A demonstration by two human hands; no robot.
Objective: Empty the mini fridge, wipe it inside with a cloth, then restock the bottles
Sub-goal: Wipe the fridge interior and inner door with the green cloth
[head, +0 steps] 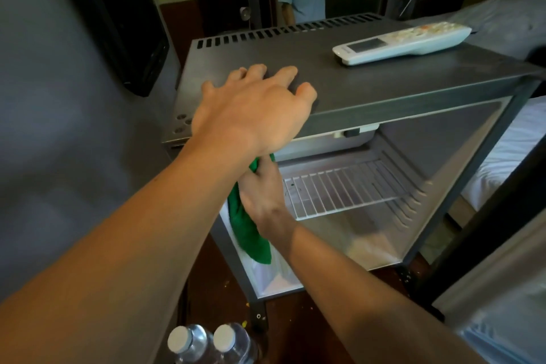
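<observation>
The grey mini fridge (384, 89) stands open, its door (496, 245) swung out to the right. Inside I see a white wire shelf (345, 189) with nothing on it. My left hand (254, 109) rests on the front left of the fridge's top, fingers spread. My right hand (263, 192) grips a green cloth (249, 230) at the left inner wall of the fridge, partly hidden under my left wrist. Two clear water bottles (209, 343) with white caps stand on the floor at the bottom edge of view.
A white remote control (401, 43) lies on the fridge's top at the right. A bed with white sheets (508, 151) is behind the door on the right. A dark flat screen (118, 23) hangs on the grey wall at left. A person stands in the background doorway.
</observation>
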